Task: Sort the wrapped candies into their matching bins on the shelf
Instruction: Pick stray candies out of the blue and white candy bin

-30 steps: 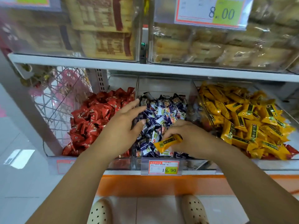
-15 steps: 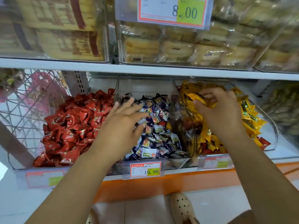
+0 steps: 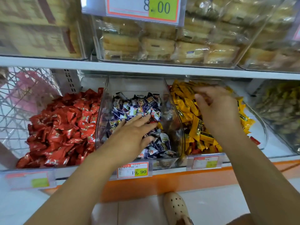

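The yellow candies [image 3: 191,111] fill the clear bin [image 3: 263,132] towards the right end of the lower shelf [image 3: 178,181]. Your right grip [image 3: 217,109] hangs over the back of that pile with its fingers curled down among the wrappers, probably because it is dropping off or picking through a piece. The hand is blurred and its palm faces away from you, so you cannot tell whether it holds anything. Your left grip [image 3: 134,132] lies wide and flat on the blue-and-white candies [image 3: 138,104] in the middle bin [image 3: 134,85], fingers straight. It looks placed there to sweep for strays, and a lone yellow wrapper [image 3: 159,125] lies touching its fingertips. A few red wrappers [image 3: 255,141] show at the front corner of the yellow bin, so sorting seems unfinished. The red candies [image 3: 65,124] are heaped at the shelf's left end. The print on the small tag [image 3: 206,162] below the yellow bin is too washed out to read, and your arms hide part of both bins.
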Demonstrator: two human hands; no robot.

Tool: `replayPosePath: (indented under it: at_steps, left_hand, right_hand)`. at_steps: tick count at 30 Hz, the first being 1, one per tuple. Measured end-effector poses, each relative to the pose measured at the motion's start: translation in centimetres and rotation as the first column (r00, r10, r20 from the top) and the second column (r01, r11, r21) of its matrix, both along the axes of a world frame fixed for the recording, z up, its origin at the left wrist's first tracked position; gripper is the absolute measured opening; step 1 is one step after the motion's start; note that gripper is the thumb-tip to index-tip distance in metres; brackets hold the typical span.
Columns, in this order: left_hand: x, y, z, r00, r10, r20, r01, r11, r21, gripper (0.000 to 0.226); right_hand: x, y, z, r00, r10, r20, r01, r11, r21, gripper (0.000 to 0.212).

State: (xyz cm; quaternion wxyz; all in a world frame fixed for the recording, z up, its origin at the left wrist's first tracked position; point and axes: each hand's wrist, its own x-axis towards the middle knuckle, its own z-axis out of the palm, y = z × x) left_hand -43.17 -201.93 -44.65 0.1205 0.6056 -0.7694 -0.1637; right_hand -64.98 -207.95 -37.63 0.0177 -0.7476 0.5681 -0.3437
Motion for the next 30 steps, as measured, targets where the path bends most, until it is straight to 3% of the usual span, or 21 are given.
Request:
replayPosePath:
  at_steps: [2, 4, 8, 13, 16, 24, 26, 30]
  left_hand:
    - [0.1, 0.1, -0.4, 0.996, 0.005, 0.091, -0.007, 1.000, 0.023, 0.044]
    - [0.4, 0.3, -0.6, 0.987, 0.025, 0.158, -0.031, 0.999, 0.033, 0.042]
    - [1.1, 1.4, -0.5, 0.977, 0.050, 0.205, -0.056, 0.998, 0.025, 0.040]
    - [0.8, 2.3, 0.0, 0.976, 0.078, 0.203, -0.094, 0.993, 0.069, 0.041]
    - [0.9, 2.5, 0.1, 0.975, 0.096, 0.198, -0.111, 0.992, 0.064, 0.042]
    - [1.1, 2.2, 0.3, 0.982, 0.127, 0.140, -0.138, 0.987, 0.076, 0.045]
    - [1.2, 2.0, 0.2, 0.986, 0.156, 0.055, -0.159, 0.985, 0.062, 0.046]
    - [0.9, 2.0, 0.7, 0.934, 0.257, -0.247, -0.294, 0.947, -0.127, 0.039]
  right_hand:
    - [3.1, 2.2, 0.0, 0.974, 0.200, 0.110, -0.221, 0.944, 0.244, 0.030]
    - [5.8, 2.5, -1.4, 0.951, 0.281, 0.130, -0.307, 0.808, 0.502, 0.036]
    - [8.8, 0.5, -4.1, 0.981, 0.193, 0.035, -0.163, 0.702, 0.693, 0.043]
    - [10.7, -0.7, -6.8, 0.975, 0.136, -0.176, 0.050, 0.638, 0.768, 0.054]
    - [11.0, -1.0, -8.2, 0.983, 0.096, -0.157, 0.050, 0.682, 0.730, 0.048]
    - [9.8, -0.3, -8.5, 0.975, 0.008, 0.224, -0.121, 0.859, 0.497, 0.011]
    - [9.7, 0.1, -8.0, 0.941, 0.031, 0.338, -0.178, 0.893, 0.413, 0.011]
    - [9.7, 0.9, -6.7, 0.874, 0.138, 0.466, -0.284, 0.923, 0.259, 0.015]
